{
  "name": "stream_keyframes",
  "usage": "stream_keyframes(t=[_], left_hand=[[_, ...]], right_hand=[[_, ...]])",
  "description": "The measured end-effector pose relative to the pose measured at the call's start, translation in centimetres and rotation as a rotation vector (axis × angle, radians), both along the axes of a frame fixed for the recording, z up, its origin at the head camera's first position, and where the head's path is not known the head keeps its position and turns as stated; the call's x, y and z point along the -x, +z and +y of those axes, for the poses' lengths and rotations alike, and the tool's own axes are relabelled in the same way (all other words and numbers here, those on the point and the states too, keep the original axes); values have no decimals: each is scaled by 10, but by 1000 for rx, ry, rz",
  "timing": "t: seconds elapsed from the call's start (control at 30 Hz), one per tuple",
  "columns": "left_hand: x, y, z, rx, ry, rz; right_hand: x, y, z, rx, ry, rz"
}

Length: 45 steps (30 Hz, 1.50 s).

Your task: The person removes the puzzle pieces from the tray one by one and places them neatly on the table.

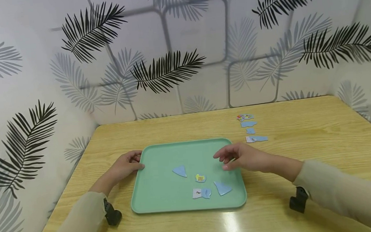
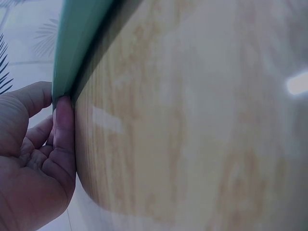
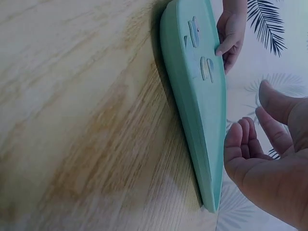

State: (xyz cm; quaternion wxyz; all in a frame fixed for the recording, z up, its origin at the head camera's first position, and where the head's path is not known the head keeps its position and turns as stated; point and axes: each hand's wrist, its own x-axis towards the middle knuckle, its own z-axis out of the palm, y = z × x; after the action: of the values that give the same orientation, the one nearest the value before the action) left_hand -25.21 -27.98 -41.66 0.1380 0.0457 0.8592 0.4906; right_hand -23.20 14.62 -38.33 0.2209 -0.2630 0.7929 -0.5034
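My left hand (image 1: 125,165) grips the left rim of a green tray (image 1: 162,157), thumb on top and fingers at the underside, as the left wrist view shows close up. My right hand (image 1: 244,156) hovers over the tray's right side, fingers loosely bent, holding nothing. Flat puzzle-like pieces lie in the tray: a light-blue triangular piece (image 1: 180,171), a small piece with a yellow picture (image 1: 200,178), a white-and-blue piece (image 1: 202,193) and another blue triangular piece (image 1: 223,188) toward the front right.
The tray rests on a wooden table (image 1: 303,133). Behind it on the right, a column of several more flat pieces stands apart: a colourful one (image 1: 245,117), plain blue ones (image 1: 248,124) and a long one (image 1: 256,139). A leaf-patterned wall (image 1: 199,82) borders the table's back and left.
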Motion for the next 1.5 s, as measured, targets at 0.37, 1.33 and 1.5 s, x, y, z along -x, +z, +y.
stream_keyframes(t=[0.37, 1.33, 1.5], left_hand=[[-1, 3, 2, -9, 6, -8], [0, 4, 1, 12, 15, -24], [0, 3, 1, 10, 16, -28]], right_hand=[[3, -4, -8, -78, 250, -19], [15, -4, -14, -302, 504, 57], [16, -6, -13, -299, 515, 67]])
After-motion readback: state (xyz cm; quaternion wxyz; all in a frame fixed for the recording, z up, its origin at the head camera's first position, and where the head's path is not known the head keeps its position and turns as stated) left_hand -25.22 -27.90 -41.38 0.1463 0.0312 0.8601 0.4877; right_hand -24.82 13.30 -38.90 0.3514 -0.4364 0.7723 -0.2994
